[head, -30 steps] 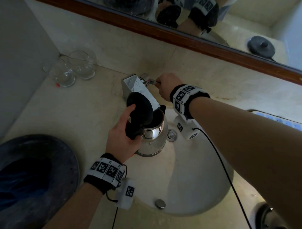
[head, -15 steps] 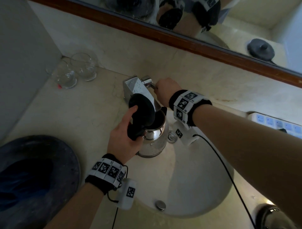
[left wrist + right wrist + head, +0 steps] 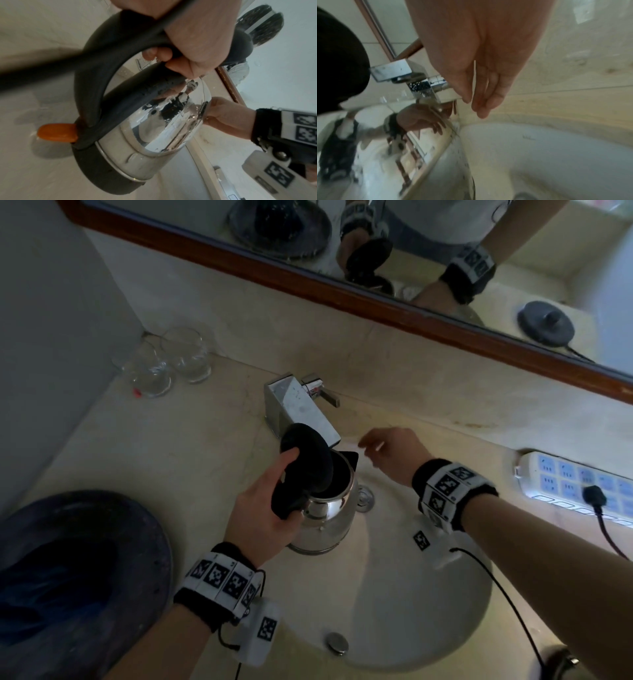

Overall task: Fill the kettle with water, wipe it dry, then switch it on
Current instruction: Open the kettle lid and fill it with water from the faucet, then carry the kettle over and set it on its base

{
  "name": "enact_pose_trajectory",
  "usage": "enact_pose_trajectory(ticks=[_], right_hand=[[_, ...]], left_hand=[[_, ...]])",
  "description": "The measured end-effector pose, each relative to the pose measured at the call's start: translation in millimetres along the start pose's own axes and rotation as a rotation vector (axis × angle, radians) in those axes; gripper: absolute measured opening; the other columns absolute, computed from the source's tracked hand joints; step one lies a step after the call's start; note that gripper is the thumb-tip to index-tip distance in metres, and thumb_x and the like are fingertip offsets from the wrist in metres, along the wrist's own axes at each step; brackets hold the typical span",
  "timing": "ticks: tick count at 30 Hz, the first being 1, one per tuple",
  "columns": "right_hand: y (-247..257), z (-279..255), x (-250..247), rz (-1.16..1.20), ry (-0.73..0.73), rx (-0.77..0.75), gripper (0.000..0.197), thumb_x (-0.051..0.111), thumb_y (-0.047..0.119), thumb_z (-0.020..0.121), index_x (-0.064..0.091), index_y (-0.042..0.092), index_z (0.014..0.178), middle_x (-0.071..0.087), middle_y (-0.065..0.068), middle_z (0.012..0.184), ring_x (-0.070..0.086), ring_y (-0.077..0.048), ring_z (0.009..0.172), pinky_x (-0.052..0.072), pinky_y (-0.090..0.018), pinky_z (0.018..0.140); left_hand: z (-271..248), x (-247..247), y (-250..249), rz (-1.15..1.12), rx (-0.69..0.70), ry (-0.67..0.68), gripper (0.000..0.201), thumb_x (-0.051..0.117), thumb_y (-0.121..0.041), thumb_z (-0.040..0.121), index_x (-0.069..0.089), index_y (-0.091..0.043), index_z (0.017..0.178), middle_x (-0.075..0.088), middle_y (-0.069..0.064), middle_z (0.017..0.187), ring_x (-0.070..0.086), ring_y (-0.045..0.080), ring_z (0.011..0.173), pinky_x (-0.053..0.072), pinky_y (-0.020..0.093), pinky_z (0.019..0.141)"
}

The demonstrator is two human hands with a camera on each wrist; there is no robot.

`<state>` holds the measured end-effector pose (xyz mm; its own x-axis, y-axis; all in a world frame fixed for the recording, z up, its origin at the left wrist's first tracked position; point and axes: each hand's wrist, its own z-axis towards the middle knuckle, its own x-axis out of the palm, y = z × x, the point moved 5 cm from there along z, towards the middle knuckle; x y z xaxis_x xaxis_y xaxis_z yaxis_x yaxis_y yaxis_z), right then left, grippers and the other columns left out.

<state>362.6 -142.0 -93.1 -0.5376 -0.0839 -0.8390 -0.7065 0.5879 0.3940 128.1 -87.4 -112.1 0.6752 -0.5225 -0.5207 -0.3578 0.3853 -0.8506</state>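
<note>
— Since a moment ago, right hand (image 3: pixel 394 458) has left the tap lever (image 3: pixel 327 396), fingers loose, holding nothing.

— And nearer?

— Left hand (image 3: pixel 265 511) grips the kettle (image 3: pixel 325 508) handle, frame centre (lid up), mouth under the spout (image 3: pixel 308 419), which lies beyond.

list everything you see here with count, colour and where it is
kettle: 1, shiny steel with black lid open, held over the sink under the tap
tap: 1, chrome, behind the sink
sink: 1, white, set in the counter
glasses: 2, clear, back left corner of the counter
power strip: 1, white and blue, right, one black plug in it
kettle base: 1, dark, seen in the mirror
mirror: 1, brown frame, on the wall
left hand: grip on the kettle handle
right hand: empty, fingers loose, beside the tap
</note>
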Motion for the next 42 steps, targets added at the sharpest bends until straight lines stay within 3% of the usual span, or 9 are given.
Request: enact_pose_trajectory(ticks=[7,11,15,19,24,27,30,39,42], right_hand=[[-2.8,-39.5,15.3,0.138,0.099,0.011,0.048,0.054,-0.002,0.081,0.069,0.028,0.116,0.068,0.007,0.089,0.058,-0.002,0.067,0.04,-0.007,0.058],[-5.0,-67.6,3.9,0.187,0.053,0.039,0.044,0.054,-0.004,0.079,0.074,0.022,0.109,0.068,0.005,0.076,0.061,-0.012,0.076,0.042,-0.014,0.065],[-12.8,-98.4,-6.7,0.247,-0.047,0.068,0.035,0.063,0.004,0.078,0.077,0.021,0.104,0.076,0.0,0.087,0.067,-0.014,0.085,0.043,-0.018,0.072],[-19.9,-117.7,-20.6,0.29,-0.171,0.082,0.03,0.07,0.009,0.077,0.077,0.022,0.103,0.074,0.005,0.08,0.066,-0.008,0.081,0.041,-0.007,0.066],[-26.5,-138.4,-31.2,0.32,-0.23,0.106,0.03,0.071,0.008,0.077,0.077,0.02,0.103,0.077,0.0,0.089,0.07,-0.014,0.087,0.046,-0.018,0.074],[-27.9,-147.1,-39.4,0.326,-0.261,0.106,0.031,0.07,0.006,0.076,0.077,0.019,0.104,0.074,0.004,0.085,0.067,-0.01,0.084,0.046,-0.004,0.067],[-25.7,-154.4,-49.7,0.294,-0.296,0.095,0.032,0.07,0.006,0.075,0.077,0.018,0.104,0.077,-0.001,0.088,0.069,-0.015,0.086,0.045,-0.014,0.072],[-19.8,-185.3,-82.3,0.322,-0.426,0.103,0.034,0.068,0.003,0.074,0.078,0.019,0.103,0.077,0.002,0.085,0.069,-0.01,0.085,0.051,-0.017,0.082],[-20.4,-204.2,-97.9,0.292,-0.508,0.124,0.029,0.068,0.004,0.074,0.079,0.019,0.096,0.071,0.007,0.07,0.066,-0.008,0.076,0.039,0.006,0.067]], left_hand=[[-7.1,-2.3,-24.7,-0.009,0.115,0.068,0.097,0.073,-0.005,0.065,0.025,-0.059,0.13,0.049,-0.028,0.096,0.055,-0.003,0.078,0.039,-0.002,0.074],[-7.2,-5.1,-41.7,0.015,0.171,0.139,0.093,0.072,-0.006,0.065,0.025,-0.053,0.129,0.048,-0.028,0.092,0.054,-0.001,0.072,0.041,0.005,0.068],[0.0,-11.6,-63.8,-0.004,0.244,0.232,0.099,0.07,-0.007,0.066,0.022,-0.059,0.134,0.06,-0.005,0.081,0.059,0.008,0.06,0.053,0.02,0.058],[8.2,-13.7,-88.5,0.072,0.446,0.286,0.08,0.063,-0.005,0.066,0.042,-0.031,0.138,0.063,-0.004,0.088,0.054,0.002,0.066,0.052,0.02,0.061],[6.5,-4.7,-107.5,0.142,0.552,0.35,0.059,0.056,-0.012,0.069,0.058,-0.018,0.127,0.058,0.003,0.081,0.053,0.011,0.065,0.051,0.023,0.058],[1.7,-2.2,-113.5,0.134,0.588,0.31,0.061,0.059,-0.007,0.066,0.059,-0.016,0.126,0.059,0.002,0.085,0.05,0.005,0.069,0.048,0.016,0.062],[-0.4,-5.2,-121.8,0.102,0.584,0.26,0.062,0.06,-0.01,0.065,0.056,-0.016,0.127,0.063,-0.004,0.097,0.058,0.002,0.079,0.05,0.014,0.071],[-2.4,-16.9,-154.6,0.031,0.489,0.007,0.033,0.035,-0.027,0.095,0.063,-0.01,0.094,0.047,-0.022,0.06,0.051,-0.007,0.054,0.034,0.002,0.052],[5.1,-16.5,-170.2,0.044,0.476,-0.057,0.037,0.033,-0.03,0.096,0.063,-0.011,0.087,0.05,-0.012,0.056,0.048,-0.003,0.045,0.034,0.006,0.045]])
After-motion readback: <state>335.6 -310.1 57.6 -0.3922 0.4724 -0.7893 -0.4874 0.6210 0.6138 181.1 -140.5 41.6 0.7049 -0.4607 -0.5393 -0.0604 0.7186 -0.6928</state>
